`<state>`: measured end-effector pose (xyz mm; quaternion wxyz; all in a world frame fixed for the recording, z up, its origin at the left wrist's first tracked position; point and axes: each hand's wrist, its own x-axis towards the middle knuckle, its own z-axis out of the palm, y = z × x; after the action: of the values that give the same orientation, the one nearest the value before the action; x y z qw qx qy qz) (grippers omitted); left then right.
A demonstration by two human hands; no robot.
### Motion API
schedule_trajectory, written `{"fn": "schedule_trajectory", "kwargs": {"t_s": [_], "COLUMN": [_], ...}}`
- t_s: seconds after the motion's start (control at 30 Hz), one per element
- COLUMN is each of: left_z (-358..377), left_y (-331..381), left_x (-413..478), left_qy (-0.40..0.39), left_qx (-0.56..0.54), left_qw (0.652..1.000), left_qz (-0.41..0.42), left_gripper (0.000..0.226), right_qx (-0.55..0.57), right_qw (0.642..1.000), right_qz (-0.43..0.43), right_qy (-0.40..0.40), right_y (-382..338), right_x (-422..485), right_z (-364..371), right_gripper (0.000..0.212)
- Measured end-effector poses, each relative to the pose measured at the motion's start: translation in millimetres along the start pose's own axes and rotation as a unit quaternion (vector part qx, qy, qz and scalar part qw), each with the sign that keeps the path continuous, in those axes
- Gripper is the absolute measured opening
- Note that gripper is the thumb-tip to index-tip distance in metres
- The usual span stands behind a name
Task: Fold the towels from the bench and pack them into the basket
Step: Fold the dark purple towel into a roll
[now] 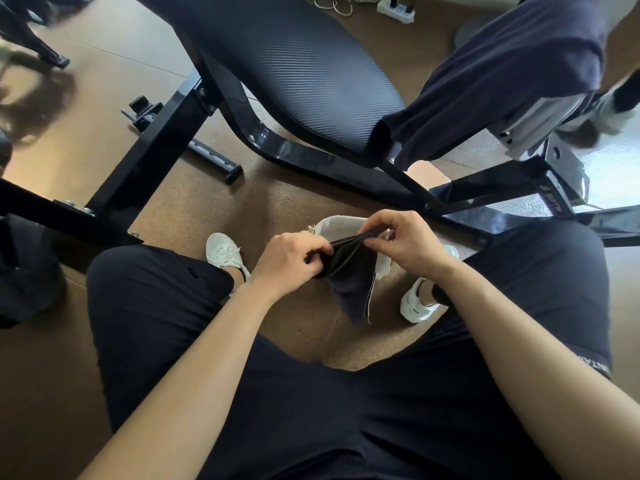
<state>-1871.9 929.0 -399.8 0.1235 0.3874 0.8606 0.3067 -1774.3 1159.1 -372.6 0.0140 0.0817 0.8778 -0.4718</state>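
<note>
A small dark navy towel (351, 275) hangs folded between my two hands, its lower corner pointing down at the floor. My left hand (289, 263) pinches its top edge on the left and my right hand (407, 242) pinches it on the right. Directly behind the towel stands the pale fabric basket (337, 226) on the floor between my feet, mostly hidden by the towel and my hands. Another dark navy towel (502, 77) lies draped over the right end of the black padded bench (294, 64).
The bench's black steel frame (329, 164) runs across the floor in front of the basket. My knees in dark shorts and white shoes (223, 252) flank the basket. A white power strip (396, 10) and cables lie at the top. Another person's foot (613, 112) is at far right.
</note>
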Motion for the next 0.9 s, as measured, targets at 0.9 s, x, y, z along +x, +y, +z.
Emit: {"fn": "schedule_trajectory", "kwargs": {"t_s": [0.9], "left_z": [-22.1], "left_y": [8.7], "left_x": [-2.4], "left_qy": [0.142], "left_qx": [-0.241], "left_qw": [0.953], "left_qz": [-0.117], "left_gripper": [0.027], "right_qx": [-0.02], "right_qw": [0.998], "right_qz": [0.051], "right_qy": [0.005], "right_y": [0.3], "right_x": [0.5], "right_z": [-8.3], "right_gripper": [0.025]}}
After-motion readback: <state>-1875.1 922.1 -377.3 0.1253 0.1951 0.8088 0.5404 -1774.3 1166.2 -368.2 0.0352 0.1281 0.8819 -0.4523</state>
